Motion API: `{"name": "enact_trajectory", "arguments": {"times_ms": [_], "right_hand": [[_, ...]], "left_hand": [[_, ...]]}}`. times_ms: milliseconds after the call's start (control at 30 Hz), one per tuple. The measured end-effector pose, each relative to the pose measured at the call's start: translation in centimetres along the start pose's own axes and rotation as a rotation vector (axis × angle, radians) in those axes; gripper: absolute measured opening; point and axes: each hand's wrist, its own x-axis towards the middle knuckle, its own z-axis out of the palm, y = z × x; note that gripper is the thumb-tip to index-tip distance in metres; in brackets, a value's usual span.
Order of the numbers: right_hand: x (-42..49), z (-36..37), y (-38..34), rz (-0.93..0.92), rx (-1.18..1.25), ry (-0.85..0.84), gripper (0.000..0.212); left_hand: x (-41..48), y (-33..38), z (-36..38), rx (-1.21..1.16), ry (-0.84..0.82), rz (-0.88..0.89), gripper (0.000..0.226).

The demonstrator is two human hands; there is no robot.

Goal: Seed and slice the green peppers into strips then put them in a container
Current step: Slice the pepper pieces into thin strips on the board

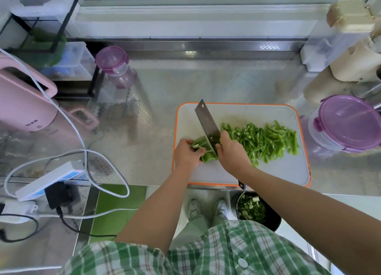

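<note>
The pepper [203,151], a glossy, curled section of thin green wall, lies at 8 o'clock on the board [237,113]. The left hand [186,155] pins it from 9 o'clock with fingers curled over its top. The right hand [232,153] is wrapped round the handle of the knife [207,124], a broad, flat steel cleaver whose blade runs toward 11 o'clock and meets the pepper's right end. Whether the edge has entered the flesh cannot be read from this angle. The step in hand appears to be slicing. The next move calls for short, even cuts, with the left fingertips retreating toward 9 o'clock ahead of the blade. The strips [266,139] form a loose, narrow-cut pile at 3 o'clock of the pepper. The board is smooth white plastic with an orange rim. The container [346,124], clear, round and purple-lidded, stands just beside the board at 3 o'clock; its lid must come off before loading.
</note>
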Motion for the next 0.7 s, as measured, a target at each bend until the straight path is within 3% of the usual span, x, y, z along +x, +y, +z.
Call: {"name": "enact_trajectory", "arguments": {"times_ms": [167, 467, 700], "right_hand": [[-0.9, -1.3, -0.3, -0.070, -0.008, -0.018, 0.011], [-1.4, -0.3, -0.6, 0.031, -0.235, -0.114, 0.021], [-1.1, 0.2, -0.6, 0.054, -0.216, -0.130, 0.013]], "left_hand": [[0.1, 0.6, 0.3, 0.026, 0.034, -0.025, 0.035], [0.7, 0.6, 0.5, 0.187, 0.038, 0.033, 0.033], [0.9, 0.5, 0.1, 0.288, 0.049, 0.083, 0.033]]}}
